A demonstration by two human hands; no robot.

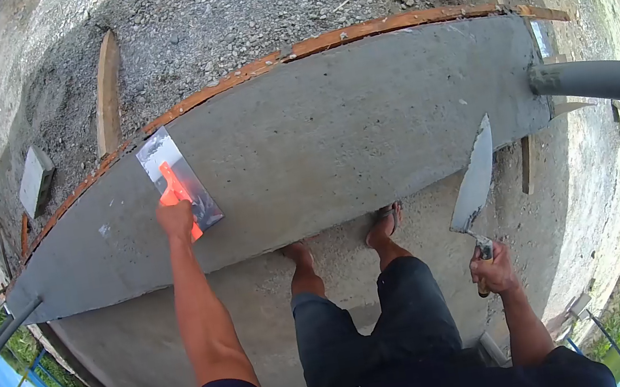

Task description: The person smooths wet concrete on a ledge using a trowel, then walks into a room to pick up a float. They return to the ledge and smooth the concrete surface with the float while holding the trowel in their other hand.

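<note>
Over concrete [331,124]: float [193,182], probably light, stiff, held by its handle [175,183] in left hand [176,218]; trowel [476,178] in right hand [493,269].

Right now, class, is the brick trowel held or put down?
Held: the brick trowel has its handle gripped in the closed right hand.

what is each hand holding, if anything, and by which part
The left hand grips a rectangular trowel by its orange handle. The right hand grips a pointed trowel by the smeared handle behind its blade.
</note>
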